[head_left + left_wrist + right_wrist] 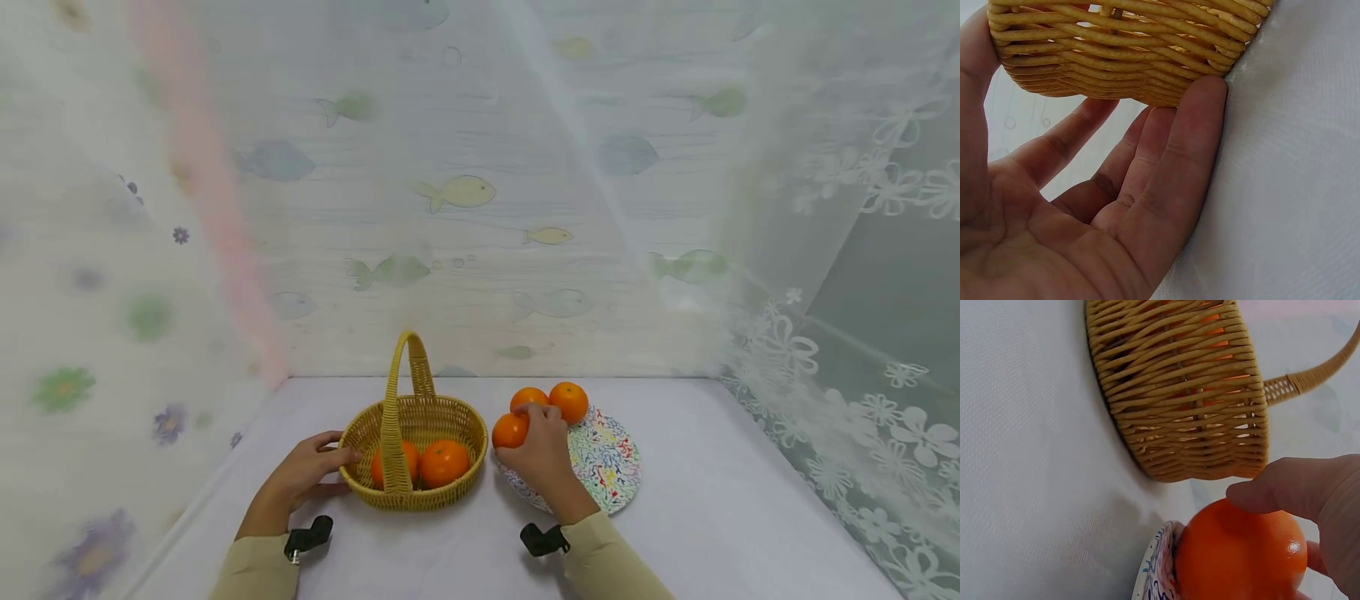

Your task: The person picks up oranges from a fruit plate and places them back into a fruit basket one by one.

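The yellow wicker basket (411, 501) stands on the table with two oranges (445, 464) inside, one partly behind its upright handle. At the basket's left side my left hand (303, 475) holds it, the thumb over the rim; in the left wrist view the fingers (1194, 125) touch the lower outside of the weave. My right hand (546, 457) grips an orange (1241, 556) between thumb and fingers at the left edge of a round, colour-patterned plate (618, 458). In the right wrist view this orange appears against the plate's rim, close to the basket.
Two more oranges, a right one (569, 403) and a left one (528, 397), sit at the plate's far edge, beyond my right hand. A white cloth covers the table (712, 483). Fish-printed curtains (465, 250) hang behind it, and a lace curtain (885, 467) at the right.
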{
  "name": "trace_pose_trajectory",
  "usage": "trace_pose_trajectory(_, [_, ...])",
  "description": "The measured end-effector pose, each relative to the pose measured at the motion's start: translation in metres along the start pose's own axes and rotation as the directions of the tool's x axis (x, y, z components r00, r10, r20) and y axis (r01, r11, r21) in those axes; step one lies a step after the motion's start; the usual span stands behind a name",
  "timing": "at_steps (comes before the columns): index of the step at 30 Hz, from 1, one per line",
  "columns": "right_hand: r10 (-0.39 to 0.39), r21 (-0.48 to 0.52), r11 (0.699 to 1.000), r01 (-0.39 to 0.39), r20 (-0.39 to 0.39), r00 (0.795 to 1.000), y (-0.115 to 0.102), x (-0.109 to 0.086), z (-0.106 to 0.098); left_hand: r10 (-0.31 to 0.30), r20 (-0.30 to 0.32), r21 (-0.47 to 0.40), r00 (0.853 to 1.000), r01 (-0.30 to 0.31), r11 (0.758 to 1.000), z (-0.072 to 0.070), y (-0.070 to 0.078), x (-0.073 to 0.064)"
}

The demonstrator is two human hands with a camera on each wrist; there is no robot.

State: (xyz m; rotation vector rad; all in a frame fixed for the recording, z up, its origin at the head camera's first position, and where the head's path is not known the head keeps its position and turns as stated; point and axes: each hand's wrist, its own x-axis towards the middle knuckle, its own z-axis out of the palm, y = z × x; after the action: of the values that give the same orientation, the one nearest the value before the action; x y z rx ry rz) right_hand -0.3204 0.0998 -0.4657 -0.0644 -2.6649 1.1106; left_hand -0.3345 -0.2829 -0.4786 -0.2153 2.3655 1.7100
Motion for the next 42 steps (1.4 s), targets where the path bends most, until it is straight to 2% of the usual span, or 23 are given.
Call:
trace_pose_trajectory(6, [0.008, 0.014, 1.000, -0.008, -0.004, 1.000, 0.006, 0.000, -0.004, 0.020, 0.004, -0.006, 1.000, -0.020, 1.000, 0.007, 0.002, 0.000])
trace_pose_trajectory(18, [0.002, 0.051, 0.999, -0.002, 0.000, 1.000, 0.004, 0.000, -0.002, 0.018, -0.016, -0.005, 1.000, -0.018, 1.000, 0.003, 0.004, -0.007])
trace_pose_trajectory(42, [-0.069, 0.134, 0.988, 0.078, -0.071, 0.995, -0.019, -0.005, -0.018, 0.018, -0.011, -0.007, 1.000, -0.018, 1.000, 0.003, 0.006, -0.008])
